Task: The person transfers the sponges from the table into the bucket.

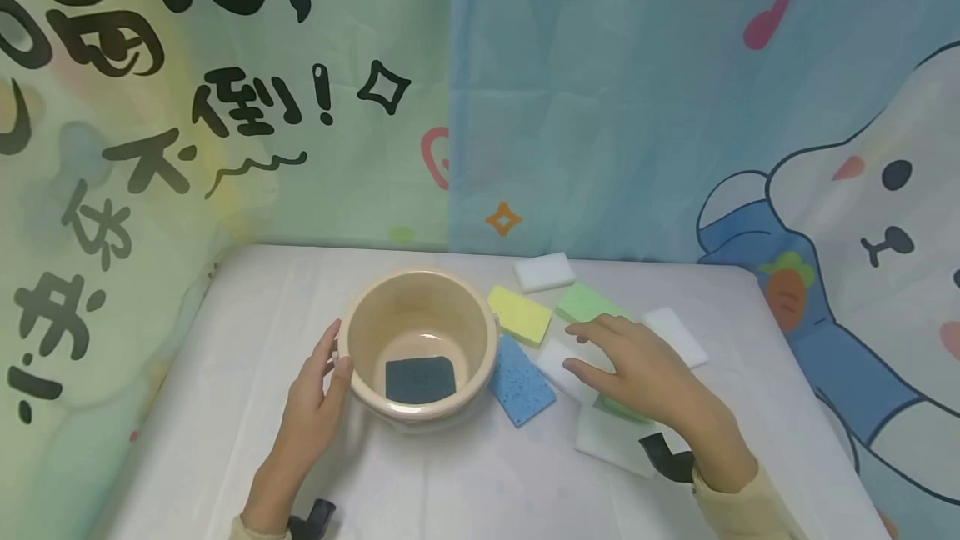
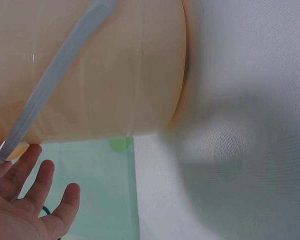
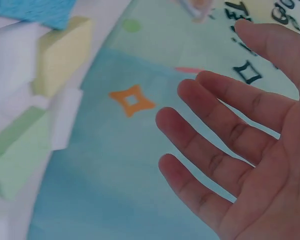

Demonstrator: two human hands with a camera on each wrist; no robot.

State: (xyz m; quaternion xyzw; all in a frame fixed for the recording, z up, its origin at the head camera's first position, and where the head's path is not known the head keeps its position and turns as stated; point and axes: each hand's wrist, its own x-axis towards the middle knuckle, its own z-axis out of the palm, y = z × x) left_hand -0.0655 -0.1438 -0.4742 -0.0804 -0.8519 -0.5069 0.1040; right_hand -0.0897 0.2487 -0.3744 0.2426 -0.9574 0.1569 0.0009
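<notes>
A beige bucket (image 1: 420, 272) stands on the white table, and its grey handle (image 2: 55, 75) hangs down the side in the left wrist view. Inside, a dark grey sponge block (image 1: 420, 380) lies on the bottom. My left hand (image 1: 318, 394) rests against the bucket's left side near the handle's end, fingers loosely spread; the thumb is partly hidden in the left wrist view. Above the loose sponges my right hand (image 1: 637, 369) hovers with relaxed, parted fingers and holds nothing. Beneath and around it lie a blue sponge (image 1: 521, 382), a yellow sponge (image 1: 519, 315) and a green sponge (image 1: 588, 302).
Several white sponge pieces lie about the right half, among them a small white block (image 1: 543, 272) at the back and a flat white piece (image 1: 611, 440) nearer the front. A printed cloth (image 1: 600, 107) hangs behind the table (image 1: 450, 490).
</notes>
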